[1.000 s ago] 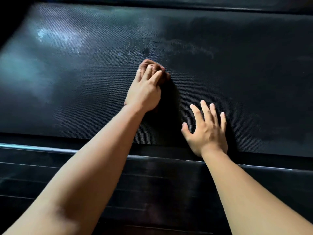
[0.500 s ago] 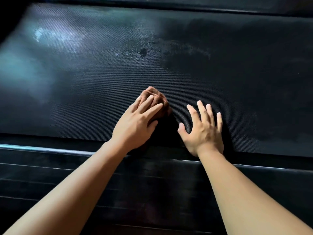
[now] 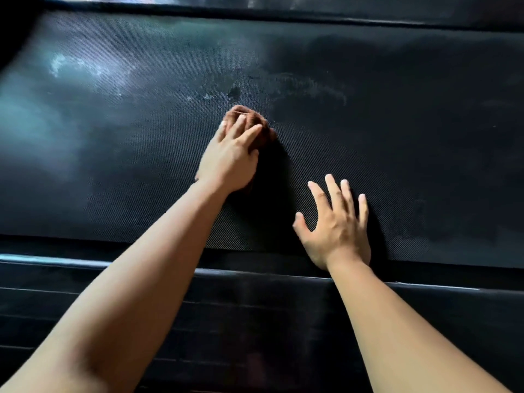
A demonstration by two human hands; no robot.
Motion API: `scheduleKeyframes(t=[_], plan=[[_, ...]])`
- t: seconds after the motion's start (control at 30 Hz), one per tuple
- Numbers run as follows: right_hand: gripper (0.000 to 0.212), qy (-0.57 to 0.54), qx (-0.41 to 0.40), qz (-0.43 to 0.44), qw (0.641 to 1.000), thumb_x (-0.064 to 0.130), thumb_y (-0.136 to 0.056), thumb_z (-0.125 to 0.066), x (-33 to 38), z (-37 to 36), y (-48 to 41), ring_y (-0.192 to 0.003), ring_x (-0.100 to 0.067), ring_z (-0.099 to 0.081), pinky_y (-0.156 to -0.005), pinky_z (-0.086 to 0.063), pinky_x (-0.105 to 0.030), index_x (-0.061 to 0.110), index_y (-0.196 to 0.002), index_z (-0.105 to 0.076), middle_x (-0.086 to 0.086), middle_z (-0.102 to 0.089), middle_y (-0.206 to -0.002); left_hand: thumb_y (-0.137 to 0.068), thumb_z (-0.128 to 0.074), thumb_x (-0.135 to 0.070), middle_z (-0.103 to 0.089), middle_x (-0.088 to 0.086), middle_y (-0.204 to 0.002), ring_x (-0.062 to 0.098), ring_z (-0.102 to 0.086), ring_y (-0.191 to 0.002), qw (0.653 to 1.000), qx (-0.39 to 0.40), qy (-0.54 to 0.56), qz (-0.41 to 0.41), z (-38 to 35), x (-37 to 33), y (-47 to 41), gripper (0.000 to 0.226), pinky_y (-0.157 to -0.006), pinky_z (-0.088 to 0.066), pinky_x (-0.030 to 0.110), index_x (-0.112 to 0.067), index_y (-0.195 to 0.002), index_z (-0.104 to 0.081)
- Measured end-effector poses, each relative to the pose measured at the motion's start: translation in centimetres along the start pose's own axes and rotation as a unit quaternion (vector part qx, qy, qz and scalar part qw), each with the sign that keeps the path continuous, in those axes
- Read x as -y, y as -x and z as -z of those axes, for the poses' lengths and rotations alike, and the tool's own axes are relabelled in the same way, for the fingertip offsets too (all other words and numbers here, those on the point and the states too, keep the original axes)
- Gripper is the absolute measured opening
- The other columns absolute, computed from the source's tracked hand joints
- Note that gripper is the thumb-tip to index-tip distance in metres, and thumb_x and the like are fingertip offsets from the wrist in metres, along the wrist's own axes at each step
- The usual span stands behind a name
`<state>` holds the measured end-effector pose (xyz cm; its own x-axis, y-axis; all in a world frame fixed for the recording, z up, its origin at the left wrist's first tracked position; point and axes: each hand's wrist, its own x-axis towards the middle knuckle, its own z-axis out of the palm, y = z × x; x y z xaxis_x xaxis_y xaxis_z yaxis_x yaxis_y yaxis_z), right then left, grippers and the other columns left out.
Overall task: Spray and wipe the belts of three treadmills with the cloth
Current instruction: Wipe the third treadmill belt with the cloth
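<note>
A black textured treadmill belt (image 3: 397, 137) fills the head view, with pale wet smears across its far half. A bunched brown cloth (image 3: 256, 120) lies on the belt near the middle. My left hand (image 3: 229, 160) presses down on the cloth with its fingers laid fairly straight over it; most of the cloth is hidden under the hand. My right hand (image 3: 336, 225) rests flat on the belt close to the near edge, fingers spread, holding nothing. No spray bottle is in view.
The treadmill's dark near side rail (image 3: 113, 279) runs across the lower frame under both forearms. The far side rail (image 3: 283, 15) borders the belt at the top. A dark spot (image 3: 234, 93) sits on the belt just beyond the cloth.
My left hand drew the cloth toward me over the belt, then pushed it away again to mid-belt. My right hand stayed planted in the same place.
</note>
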<state>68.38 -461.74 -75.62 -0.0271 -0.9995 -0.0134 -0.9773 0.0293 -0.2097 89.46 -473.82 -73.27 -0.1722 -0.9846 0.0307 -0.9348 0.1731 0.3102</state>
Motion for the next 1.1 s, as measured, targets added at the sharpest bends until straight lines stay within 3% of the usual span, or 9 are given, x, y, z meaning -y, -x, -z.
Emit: scheduleKeyframes(t=[0.17,0.3,0.57,0.8,1.1], plan=[[0.076,0.003,0.01,0.002,1.0,0.063,-0.083,-0.027,0.0,0.1,-0.1,-0.153,-0.026,-0.009,-0.122,-0.003,-0.054,0.031,-0.152,-0.032,-0.001,-0.016,-0.165,-0.088,-0.046,-0.037,-0.035,0.011,-0.161,0.034,-0.021,-0.154,0.996,0.018,0.003,-0.082,-1.5,-3.2,1.7,0.06,-0.125,-0.02,0.047,-0.025,-0.147,-0.051],[0.076,0.002,0.008,0.001,1.0,0.062,-0.083,-0.028,0.0,0.2,-0.1,-0.152,-0.026,-0.01,-0.122,-0.003,-0.053,0.03,-0.152,-0.033,-0.002,-0.017,-0.165,-0.091,-0.034,-0.042,-0.032,0.007,-0.164,0.032,-0.02,-0.154,0.993,0.05,0.011,-0.108,-2.3,-3.4,5.7,0.061,-0.12,-0.029,0.051,-0.031,-0.149,-0.046],[0.073,0.002,-0.011,0.005,1.0,0.06,-0.084,-0.033,0.0,-0.1,-0.1,-0.152,-0.027,-0.014,-0.122,-0.006,-0.054,0.032,-0.151,-0.035,-0.002,-0.021,-0.164,-0.094,-0.038,-0.036,-0.041,0.005,-0.158,0.032,-0.033,-0.148,0.997,-0.003,0.008,-0.077,-0.9,-0.9,8.8,0.053,-0.116,-0.037,0.051,-0.029,-0.146,-0.05],[0.074,0.01,-0.008,0.007,1.0,0.061,-0.085,-0.027,0.1,0.2,0.1,-0.152,-0.027,-0.014,-0.122,-0.005,-0.054,0.032,-0.152,-0.033,-0.004,-0.022,-0.164,-0.09,-0.054,-0.023,-0.05,0.013,-0.149,0.039,-0.048,-0.133,0.995,-0.071,0.005,-0.077,0.0,1.0,7.8,0.051,-0.114,-0.039,0.049,-0.018,-0.141,-0.057],[0.067,-0.017,-0.047,-0.001,0.999,0.058,-0.086,-0.035,1.3,0.6,0.3,-0.143,-0.033,-0.035,-0.118,-0.02,-0.057,0.022,-0.139,-0.053,-0.009,-0.043,-0.153,-0.09,-0.066,-0.01,-0.048,0.016,-0.151,0.041,-0.047,-0.133,0.996,-0.09,0.012,-0.021,2.9,6.8,6.7,0.052,-0.115,-0.035,0.047,-0.015,-0.141,-0.056]])
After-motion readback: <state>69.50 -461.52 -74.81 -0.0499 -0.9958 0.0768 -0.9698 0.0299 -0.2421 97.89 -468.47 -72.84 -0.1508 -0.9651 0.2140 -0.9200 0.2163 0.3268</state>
